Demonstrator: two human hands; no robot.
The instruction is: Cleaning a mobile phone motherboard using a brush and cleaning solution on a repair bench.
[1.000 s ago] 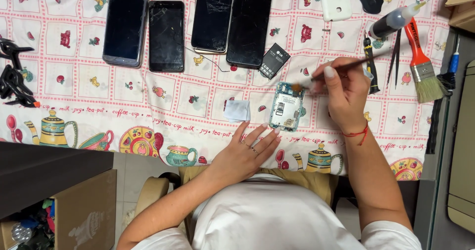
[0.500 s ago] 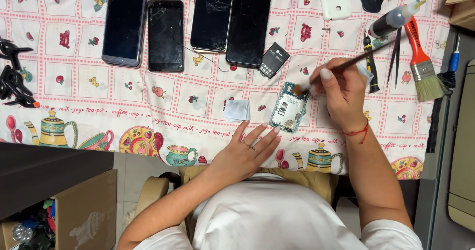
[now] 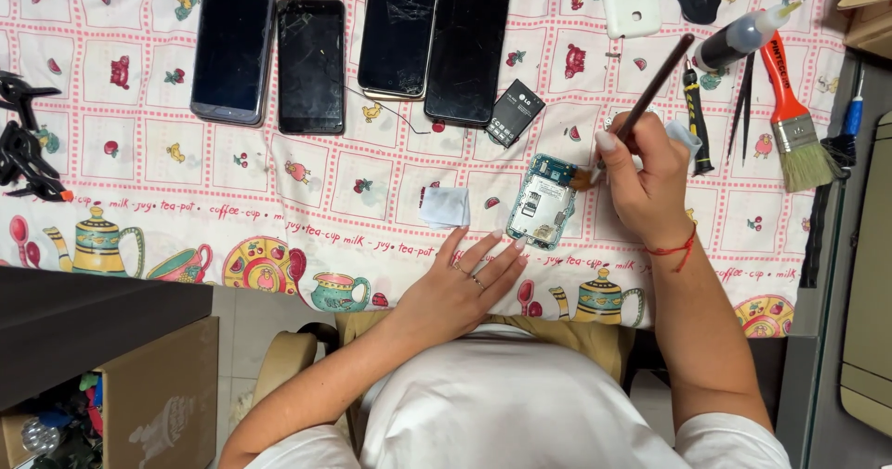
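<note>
The right hand (image 3: 650,176) pinches a slim dark-handled brush (image 3: 650,93) between thumb and fingers like a pen, the handle angled up and away so that the bristle end meets the top right corner of an opened phone body (image 3: 543,201), whose circuit board faces up. That phone body lies flat on the patterned tablecloth (image 3: 139,162), near the front edge of the table and just in front of the person. The left hand (image 3: 462,286) rests palm down with its fingers spread and holding nothing; the fingertips lie right at the lower edge of the phone body, apparently to steady it against the brush strokes. A small white cloth square (image 3: 445,206) sits just left of the phone body, and a loose black battery (image 3: 517,112) lies above it. Four dark-screened phones (image 3: 400,31) are lined up along the far side, well apart from the work. To the right, kept within reach, are an orange-handled paintbrush (image 3: 790,116), tweezers (image 3: 743,102) and a dark squeeze bottle (image 3: 739,37).
</note>
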